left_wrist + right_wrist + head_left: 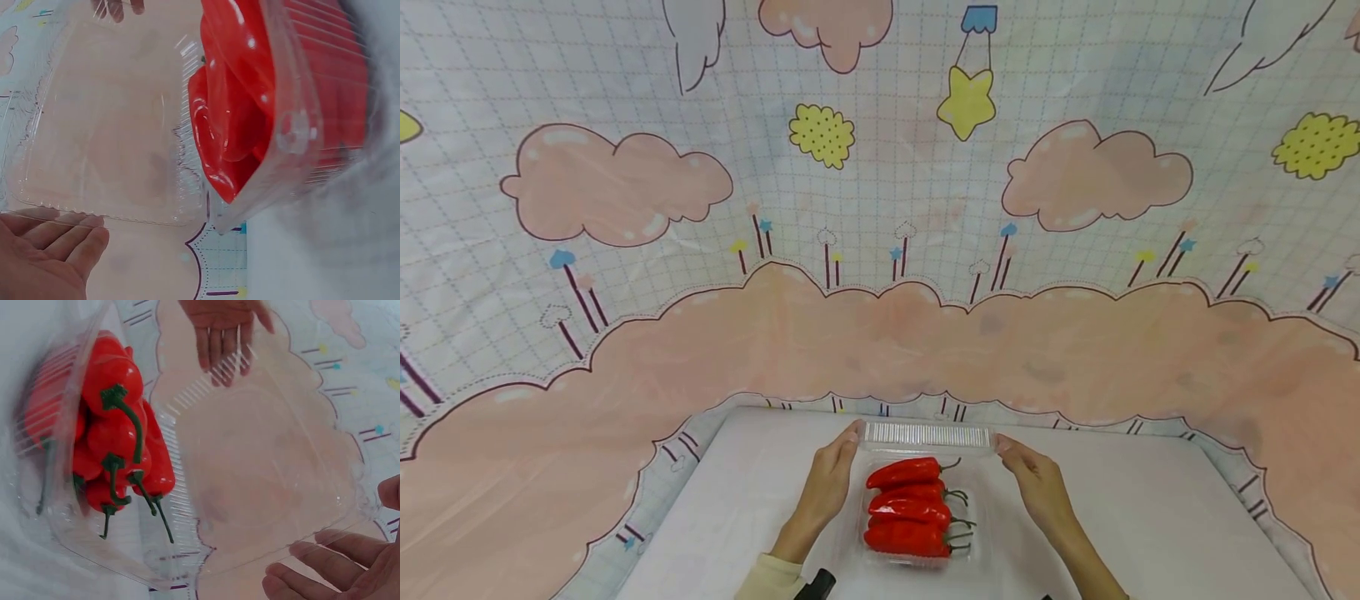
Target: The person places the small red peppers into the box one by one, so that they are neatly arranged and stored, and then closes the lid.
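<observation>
A clear plastic clamshell box (981, 542) stands on the table with several red peppers (913, 510) inside, green stems to the right. Its hinged lid (928, 435) is raised at the far side. My left hand (827, 479) touches the lid's left edge, fingers fairly straight behind the plastic in the left wrist view. At the lid's right edge is my right hand (1037, 483). In the right wrist view its extended fingers (328, 562) lie against the lid's edge, with the thumb apart from them. The left thumb is out of the left wrist view.
The white table (1150, 517) extends to both sides of the box. Behind it hangs a patterned cloth (880, 342) with clouds and stars. A black object (816, 585) shows beside the left sleeve at the bottom edge.
</observation>
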Tool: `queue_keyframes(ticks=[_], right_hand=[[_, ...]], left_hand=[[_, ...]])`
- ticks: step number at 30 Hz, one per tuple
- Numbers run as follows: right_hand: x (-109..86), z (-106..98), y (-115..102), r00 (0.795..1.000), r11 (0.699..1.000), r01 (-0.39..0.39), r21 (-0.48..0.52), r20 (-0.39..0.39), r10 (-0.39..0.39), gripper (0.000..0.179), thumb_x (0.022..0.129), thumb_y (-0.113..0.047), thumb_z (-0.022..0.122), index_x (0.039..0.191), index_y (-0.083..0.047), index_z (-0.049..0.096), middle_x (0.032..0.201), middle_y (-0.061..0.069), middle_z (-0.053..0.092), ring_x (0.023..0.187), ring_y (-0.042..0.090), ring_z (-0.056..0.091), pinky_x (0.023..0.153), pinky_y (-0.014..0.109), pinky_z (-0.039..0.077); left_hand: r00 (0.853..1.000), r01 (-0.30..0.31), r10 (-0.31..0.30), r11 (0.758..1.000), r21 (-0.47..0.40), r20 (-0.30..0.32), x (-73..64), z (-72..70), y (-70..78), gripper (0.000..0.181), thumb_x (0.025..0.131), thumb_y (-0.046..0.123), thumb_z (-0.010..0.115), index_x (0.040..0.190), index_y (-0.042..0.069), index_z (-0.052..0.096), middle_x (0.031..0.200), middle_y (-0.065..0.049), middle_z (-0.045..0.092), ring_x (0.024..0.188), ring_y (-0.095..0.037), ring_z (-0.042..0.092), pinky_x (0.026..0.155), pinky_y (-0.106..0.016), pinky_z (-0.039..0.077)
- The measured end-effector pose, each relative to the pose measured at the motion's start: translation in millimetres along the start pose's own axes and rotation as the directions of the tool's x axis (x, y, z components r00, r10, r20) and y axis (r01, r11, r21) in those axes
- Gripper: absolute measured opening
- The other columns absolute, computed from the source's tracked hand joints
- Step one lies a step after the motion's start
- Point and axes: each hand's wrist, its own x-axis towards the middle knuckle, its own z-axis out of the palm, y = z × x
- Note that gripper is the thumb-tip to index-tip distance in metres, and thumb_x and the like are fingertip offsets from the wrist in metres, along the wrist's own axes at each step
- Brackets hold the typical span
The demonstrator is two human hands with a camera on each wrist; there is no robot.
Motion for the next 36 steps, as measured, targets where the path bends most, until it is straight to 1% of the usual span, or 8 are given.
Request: queue_keyframes(ticks=[6, 12, 18, 21, 24, 28, 31, 36], right_hand=[[-2.4, 1, 4, 1.000, 1.000, -0.008, -0.014, 0.005, 0.008, 0.041, 0.103, -0.033, 0.048, 0.133, -0.008, 0.062, 0.132, 0.006, 0.065, 0.122, 0.017, 0.059, 0.107, 0.032, 0.047], [-5.0, 3, 7, 1.000, 1.000, -0.023, 0.004, 0.003, 0.023, 0.039, 0.103, -0.032, 0.049, 0.133, -0.011, 0.062, 0.133, 0.004, 0.064, 0.124, 0.015, 0.057, 0.108, 0.031, 0.045], [-8.2, 5, 10, 1.000, 0.999, -0.028, 0.026, 0.006, 0.027, 0.038, 0.102, -0.030, 0.051, 0.133, -0.010, 0.062, 0.133, 0.005, 0.064, 0.122, 0.006, 0.056, 0.104, 0.020, 0.044], [-10.6, 5, 12, 1.000, 0.999, -0.016, 0.028, 0.005, 0.016, 0.038, 0.102, -0.029, 0.051, 0.133, -0.010, 0.061, 0.133, 0.006, 0.064, 0.122, 0.004, 0.056, 0.103, 0.018, 0.044], [-13.0, 6, 14, 1.000, 1.000, 0.000, 0.021, -0.001, 0.000, 0.037, 0.102, -0.027, 0.051, 0.134, -0.010, 0.061, 0.133, 0.007, 0.065, 0.122, 0.006, 0.056, 0.101, 0.018, 0.045], [-15.5, 9, 17, 1.000, 1.000, 0.022, 0.009, -0.013, -0.022, 0.037, 0.101, -0.024, 0.052, 0.134, -0.008, 0.060, 0.133, 0.010, 0.064, 0.122, 0.016, 0.060, 0.099, 0.020, 0.048], [-18.1, 10, 18, 0.999, 1.000, 0.031, 0.000, -0.022, -0.031, 0.038, 0.100, -0.024, 0.054, 0.134, -0.007, 0.060, 0.133, 0.012, 0.064, 0.119, 0.020, 0.062, 0.096, 0.021, 0.050], [-24.0, 11, 21, 1.000, 0.999, 0.018, 0.026, -0.014, -0.017, 0.039, 0.098, -0.021, 0.059, 0.134, -0.007, 0.059, 0.134, 0.015, 0.063, 0.118, 0.018, 0.063, 0.092, 0.012, 0.048]], left_hand=[[1.000, 0.010, -0.010, 1.000, -0.011, 0.025, -2.3, 2.2, -4.3, 0.050, 0.108, 0.030, 0.032, 0.143, -0.002, 0.046, 0.147, -0.015, 0.050, 0.137, -0.032, 0.048, 0.112, -0.049, 0.036], [0.999, 0.006, -0.007, 1.000, 0.019, 0.039, -4.4, 2.0, -6.0, 0.052, 0.107, 0.033, 0.035, 0.145, 0.000, 0.045, 0.147, -0.015, 0.050, 0.137, -0.034, 0.048, 0.111, -0.050, 0.039], [0.997, 0.029, -0.033, 0.997, 0.065, 0.062, -8.3, -0.2, -6.3, 0.054, 0.106, 0.037, 0.036, 0.146, 0.001, 0.044, 0.148, -0.014, 0.048, 0.136, -0.034, 0.048, 0.110, -0.051, 0.041], [0.997, 0.033, -0.039, 0.996, 0.080, 0.072, -11.6, -1.2, -6.7, 0.054, 0.105, 0.037, 0.038, 0.146, 0.002, 0.045, 0.148, -0.013, 0.049, 0.137, -0.033, 0.048, 0.111, -0.051, 0.040], [0.997, 0.006, -0.012, 0.997, 0.081, 0.070, -14.3, -1.6, -7.4, 0.052, 0.105, 0.034, 0.040, 0.145, 0.001, 0.046, 0.147, -0.013, 0.050, 0.137, -0.033, 0.048, 0.111, -0.051, 0.039], [0.997, -0.037, 0.031, 0.996, 0.083, 0.069, -17.5, -2.0, -8.4, 0.049, 0.105, 0.030, 0.042, 0.144, 0.000, 0.047, 0.146, -0.015, 0.051, 0.135, -0.034, 0.050, 0.110, -0.053, 0.039], [0.997, -0.033, 0.027, 0.997, 0.075, 0.072, -20.0, -2.0, -9.1, 0.048, 0.104, 0.028, 0.043, 0.144, 0.002, 0.047, 0.146, -0.012, 0.052, 0.136, -0.032, 0.049, 0.110, -0.053, 0.039], [0.996, -0.026, 0.022, 0.999, 0.048, 0.084, -25.1, -1.6, -11.2, 0.047, 0.103, 0.026, 0.047, 0.146, 0.006, 0.046, 0.148, -0.008, 0.051, 0.137, -0.029, 0.048, 0.111, -0.054, 0.038]])
